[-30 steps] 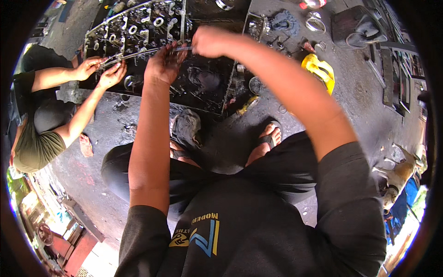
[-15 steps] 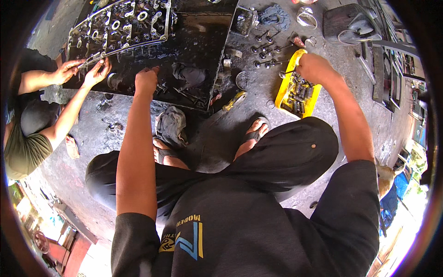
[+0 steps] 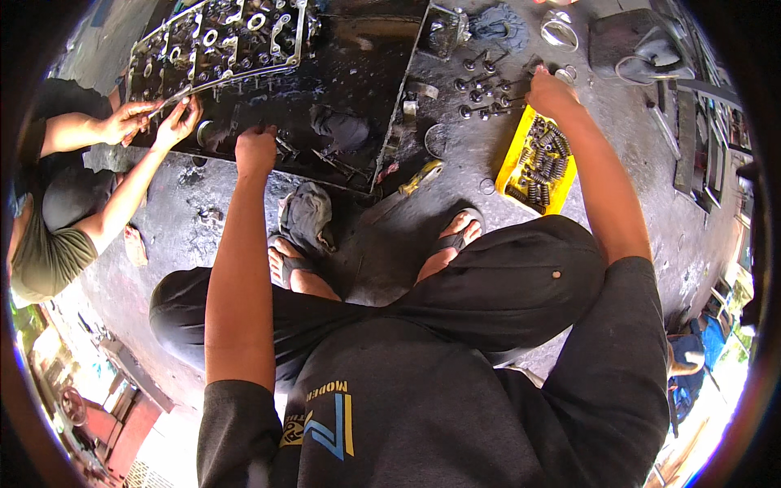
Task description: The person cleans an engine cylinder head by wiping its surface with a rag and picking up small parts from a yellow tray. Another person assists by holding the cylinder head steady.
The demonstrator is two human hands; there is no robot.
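My left hand (image 3: 256, 152) is closed over the near edge of a dark, oily metal work surface (image 3: 358, 61); anything in its fingers is hidden. Slim metal parts (image 3: 333, 165) lie on the surface beside it. Beyond a yellow plastic container (image 3: 510, 167), my right hand (image 3: 553, 93) has its fingers drawn together, and whatever they hold is too small to make out. Dark coil springs (image 3: 543, 163) fill the container under my right forearm. Several engine valves (image 3: 480, 96) lie on the floor just left of that hand.
At left, a co-worker's hands (image 3: 150, 120) hold a thin metal tool by a cylinder head (image 3: 232, 41). Grey rags (image 3: 307, 215) lie near my left foot. A yellow-handled tool (image 3: 421, 176) rests on the floor, metal rings (image 3: 559, 31) and a dark jerrycan (image 3: 639, 47) farther off.
My right hand has moved away from over the yellow container to beyond its far end, uncovering more springs. The left hand stays near the work surface's edge. The whole view has shifted slightly.
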